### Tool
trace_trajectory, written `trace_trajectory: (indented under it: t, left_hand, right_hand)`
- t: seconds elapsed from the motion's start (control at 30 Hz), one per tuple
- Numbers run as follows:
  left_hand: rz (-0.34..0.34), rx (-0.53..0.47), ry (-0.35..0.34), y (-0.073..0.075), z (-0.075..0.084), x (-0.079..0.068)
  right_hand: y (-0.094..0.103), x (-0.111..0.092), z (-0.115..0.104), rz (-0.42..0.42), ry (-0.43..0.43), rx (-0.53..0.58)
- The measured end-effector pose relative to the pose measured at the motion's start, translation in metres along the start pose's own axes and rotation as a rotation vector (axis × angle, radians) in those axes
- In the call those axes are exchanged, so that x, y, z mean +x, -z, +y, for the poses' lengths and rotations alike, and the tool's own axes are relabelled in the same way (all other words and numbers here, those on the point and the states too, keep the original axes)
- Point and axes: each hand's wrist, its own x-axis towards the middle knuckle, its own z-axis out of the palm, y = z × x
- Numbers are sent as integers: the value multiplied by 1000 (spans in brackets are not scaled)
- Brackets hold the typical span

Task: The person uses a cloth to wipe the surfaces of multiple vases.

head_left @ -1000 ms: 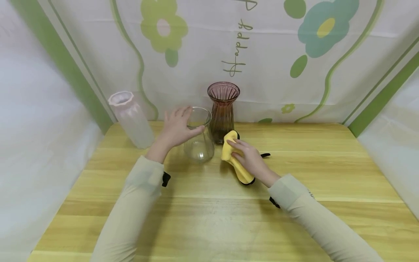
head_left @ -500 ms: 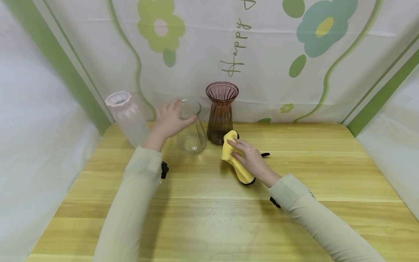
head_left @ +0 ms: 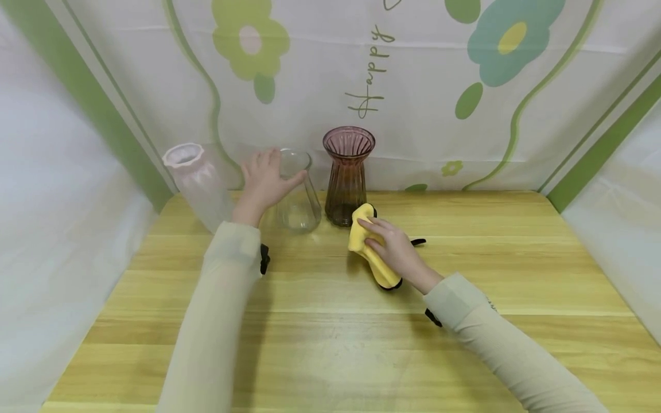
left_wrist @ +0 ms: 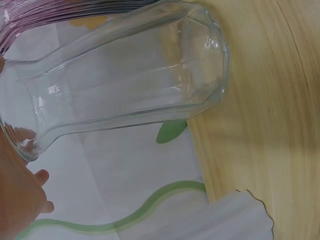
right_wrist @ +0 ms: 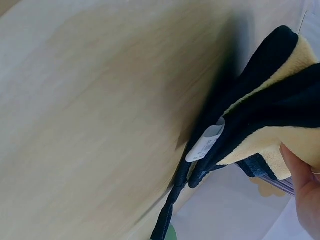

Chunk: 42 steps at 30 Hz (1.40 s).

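Observation:
At the back of the table my left hand (head_left: 264,182) holds the clear glass vase (head_left: 300,211) by its rim, the thumb at the near side. In the left wrist view this vase (left_wrist: 125,85) shows a flared mouth and a faceted base standing on the wood. My right hand (head_left: 396,249) grips a folded yellow cleaning cloth (head_left: 360,236) just in front of the purple-brown glass vase (head_left: 345,186). The right wrist view shows the cloth (right_wrist: 280,100) with black edging, a white label and a black hanging loop.
A frosted pink-white vase (head_left: 200,186) with a scalloped rim stands at the back left, close to my left wrist. A white printed curtain (head_left: 423,115) rises behind the wooden table (head_left: 330,344). White sheets (head_left: 67,201) hang at the sides.
My left hand has carried the clear vase left and back, away from the purple-brown one, toward the frosted vase. The right hand and cloth have stayed nearly still.

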Motion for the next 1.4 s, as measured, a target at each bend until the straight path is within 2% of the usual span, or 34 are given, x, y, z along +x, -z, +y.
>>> trace_trajectory:
  t: [0.27, 0.47, 0.63, 0.77, 0.9, 1.0, 1.1, 1.13, 1.33, 1.4]
  left_hand:
    - [34, -14, 52, 0, 2, 3]
    - [78, -53, 63, -1, 2, 1]
    - [204, -42, 59, 7, 0, -4]
    - [311, 83, 73, 21, -6, -13]
    - [410, 241, 193, 35, -18, -25]
    - [443, 270, 299, 43, -28, -30]
    - [456, 246, 342, 48, -37, -28]
    - [427, 223, 371, 51, -40, -28]
    - [417, 76, 476, 62, -67, -35]
    - [405, 80, 493, 63, -75, -38]
  right_hand:
    - [0, 1, -1, 8, 12, 5]
    - [1, 0, -3, 14, 16, -7]
    - [3, 0, -4, 19, 13, -11]
    - [3, -1, -4, 15, 6, -5]
    - [3, -1, -4, 9, -6, -3]
    - [3, -1, -4, 5, -10, -1]
    - [3, -2, -4, 2, -11, 0]
    - [3, -2, -4, 2, -10, -1]
    - [3, -2, -4, 6, -5, -2]
    - [2, -2, -3, 8, 0, -2]
